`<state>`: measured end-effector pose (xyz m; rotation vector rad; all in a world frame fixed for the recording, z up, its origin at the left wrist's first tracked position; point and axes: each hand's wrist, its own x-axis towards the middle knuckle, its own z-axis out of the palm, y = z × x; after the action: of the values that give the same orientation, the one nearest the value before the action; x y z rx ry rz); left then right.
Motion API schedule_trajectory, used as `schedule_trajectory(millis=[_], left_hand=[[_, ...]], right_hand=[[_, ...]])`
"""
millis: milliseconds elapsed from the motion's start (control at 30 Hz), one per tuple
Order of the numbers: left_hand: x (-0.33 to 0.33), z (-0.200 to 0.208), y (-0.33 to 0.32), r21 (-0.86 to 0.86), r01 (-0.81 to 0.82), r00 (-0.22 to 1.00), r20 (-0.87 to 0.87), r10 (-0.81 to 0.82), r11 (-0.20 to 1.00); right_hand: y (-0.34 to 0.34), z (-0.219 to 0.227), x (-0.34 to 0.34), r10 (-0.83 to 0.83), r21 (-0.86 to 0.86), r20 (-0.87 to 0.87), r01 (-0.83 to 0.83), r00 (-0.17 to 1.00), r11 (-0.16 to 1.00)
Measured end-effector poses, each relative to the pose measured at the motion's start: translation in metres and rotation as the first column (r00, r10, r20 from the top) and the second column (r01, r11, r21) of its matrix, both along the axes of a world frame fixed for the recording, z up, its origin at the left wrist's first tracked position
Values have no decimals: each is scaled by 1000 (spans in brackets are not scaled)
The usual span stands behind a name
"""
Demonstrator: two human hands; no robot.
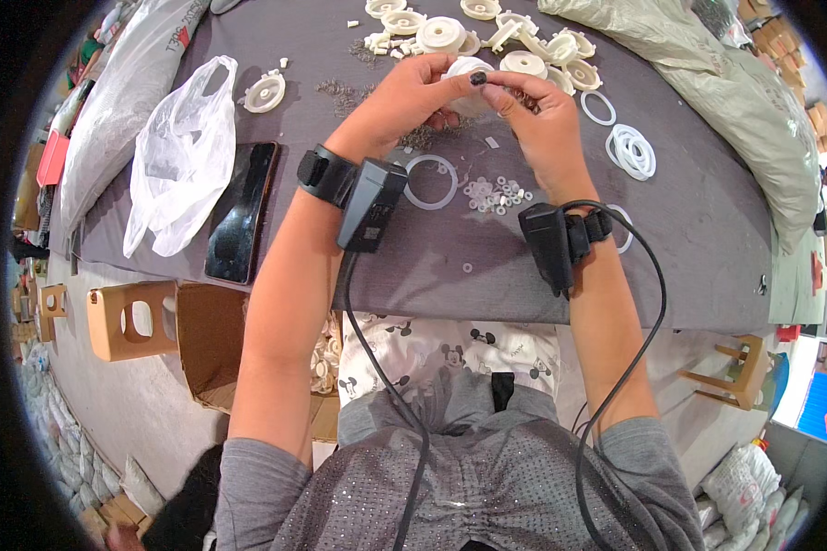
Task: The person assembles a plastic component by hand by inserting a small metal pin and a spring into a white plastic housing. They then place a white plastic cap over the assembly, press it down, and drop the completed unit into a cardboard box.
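Note:
At the far middle of the table, my left hand [412, 96] is closed around a white round plastic part [469, 66], partly hidden by the fingers. A small dark spot shows at my left thumb tip; I cannot tell what it is. My right hand [542, 115] meets it from the right, its thumb and fingers pinched together at the part's edge. What that pinch holds is hidden. Below the hands lie a pile of small white washers [496, 195] and a translucent ring [431, 182]. Thin metal springs [420, 138] lie scattered under my left hand.
Several cream plastic wheels [441, 35] lie beyond my hands, and another wheel [265, 93] at the left. White rings [631, 152] are stacked at the right. A plastic bag [182, 156] and a phone [242, 213] lie left. Large sacks [698, 83] flank the table.

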<state>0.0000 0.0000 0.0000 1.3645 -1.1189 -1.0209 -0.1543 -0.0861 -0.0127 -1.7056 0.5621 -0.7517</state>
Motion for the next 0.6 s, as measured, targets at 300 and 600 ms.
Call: schedule_trajectory(millis=[300,600], left_hand=[[7,3,4,-15,-76,997,23,76,997],[13,8,7,-13,-289,953,-98,286,957]], right_hand=[[-1,7,-3,177,187,217,-218,960,958],[-8,10,-6,-40,-28,261,49,964,998]])
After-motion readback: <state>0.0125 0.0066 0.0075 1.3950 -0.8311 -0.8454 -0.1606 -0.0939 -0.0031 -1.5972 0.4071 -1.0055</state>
